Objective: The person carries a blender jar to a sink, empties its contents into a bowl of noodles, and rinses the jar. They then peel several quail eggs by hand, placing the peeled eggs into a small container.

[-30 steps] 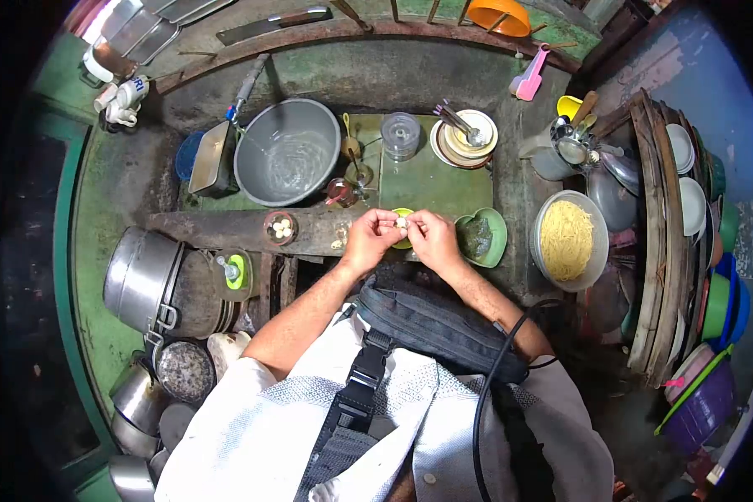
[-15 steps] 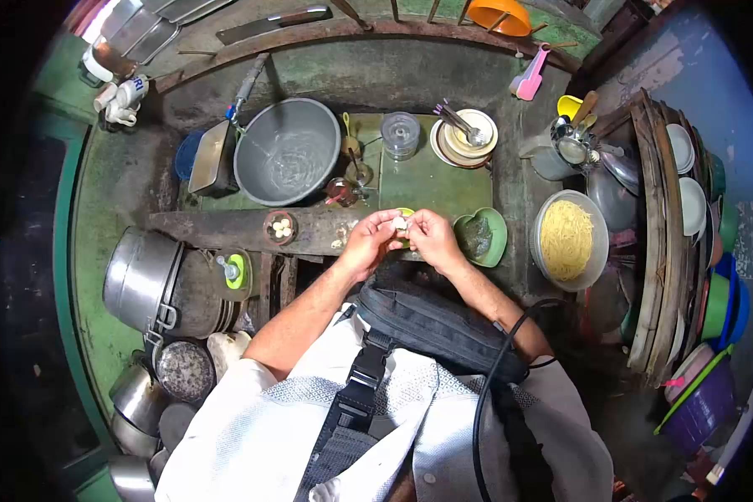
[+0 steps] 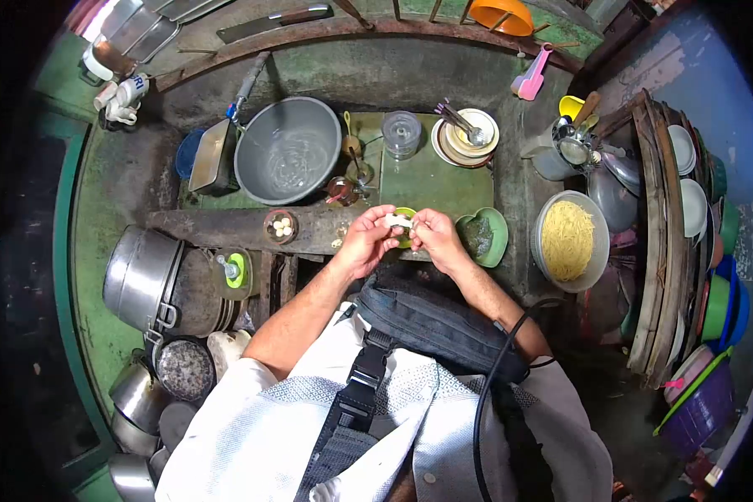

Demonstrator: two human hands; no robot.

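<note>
Cluttered kitchen desk [image 3: 431, 180], left hand [image 3: 364, 243] and right hand [image 3: 437, 238] both pinching a small white piece [image 3: 397, 221], raised slightly since a second ago.

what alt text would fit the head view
Seen from above, a person's left hand and right hand pinch a small white piece together over a cluttered kitchen ledge. A grey basin sits beyond; a bowl of noodles is to the right.

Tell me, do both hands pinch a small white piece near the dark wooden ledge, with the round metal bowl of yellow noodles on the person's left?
Not quite. The head view shows the round metal bowl of yellow noodles on the person's right, not left. The left hand and right hand do pinch the small white piece near the dark wooden ledge.
</note>
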